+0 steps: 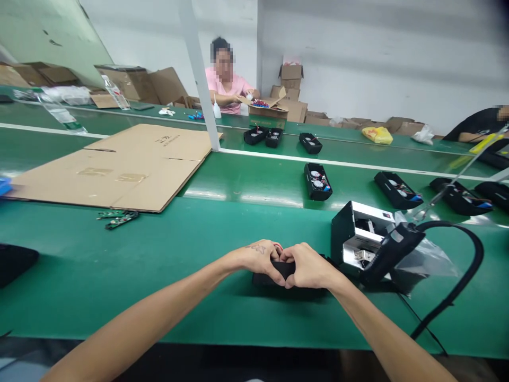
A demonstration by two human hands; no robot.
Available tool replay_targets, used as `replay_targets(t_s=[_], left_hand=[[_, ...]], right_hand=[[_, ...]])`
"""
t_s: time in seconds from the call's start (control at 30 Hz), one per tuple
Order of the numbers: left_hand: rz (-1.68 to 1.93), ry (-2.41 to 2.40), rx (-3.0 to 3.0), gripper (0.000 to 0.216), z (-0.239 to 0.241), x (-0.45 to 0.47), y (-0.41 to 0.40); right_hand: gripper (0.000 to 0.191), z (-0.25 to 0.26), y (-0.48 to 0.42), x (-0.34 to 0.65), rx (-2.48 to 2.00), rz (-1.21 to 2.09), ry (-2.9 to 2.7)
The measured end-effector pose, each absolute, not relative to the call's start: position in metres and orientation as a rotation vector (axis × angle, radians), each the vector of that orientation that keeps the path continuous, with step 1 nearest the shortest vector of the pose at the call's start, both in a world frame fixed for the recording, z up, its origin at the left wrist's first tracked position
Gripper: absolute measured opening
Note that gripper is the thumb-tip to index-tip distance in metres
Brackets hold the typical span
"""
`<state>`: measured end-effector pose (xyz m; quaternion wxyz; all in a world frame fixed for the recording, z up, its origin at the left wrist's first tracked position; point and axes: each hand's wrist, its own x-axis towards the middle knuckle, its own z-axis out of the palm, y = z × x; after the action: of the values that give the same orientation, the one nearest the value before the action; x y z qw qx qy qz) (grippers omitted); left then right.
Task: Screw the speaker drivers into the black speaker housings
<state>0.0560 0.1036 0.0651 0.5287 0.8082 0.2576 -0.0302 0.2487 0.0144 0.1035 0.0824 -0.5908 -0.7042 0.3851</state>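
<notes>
Gripping black case (283,271) w/ red wire (280,246), L hand (257,257) & R hand (309,266)

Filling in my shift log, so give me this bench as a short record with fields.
left hand: gripping black case
right hand: gripping the same case
surface: green bench
beside hands: open metal box, corded tool, plastic bag
further along: cardboard sheet, circuit boards, black trays
co-worker: person in a pink shirt, across the bench, hands at cardboard box
</notes>
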Motion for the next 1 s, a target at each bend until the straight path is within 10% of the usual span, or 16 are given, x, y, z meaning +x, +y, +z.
replay_targets(t_s=[0.63,1.0], left_hand=[[-0.012,0.596,2.003,0.062,0.065,0.053,0.098],[0.162,0.62,2.379,0.023,0.035,0.026,0.026]], right_hand=[[0.014,0.093,-0.002,0.241,-1.766,0.966,-2.183],[0.034,0.095,-0.081,0.262,-1.461,0.293,-1.994]])
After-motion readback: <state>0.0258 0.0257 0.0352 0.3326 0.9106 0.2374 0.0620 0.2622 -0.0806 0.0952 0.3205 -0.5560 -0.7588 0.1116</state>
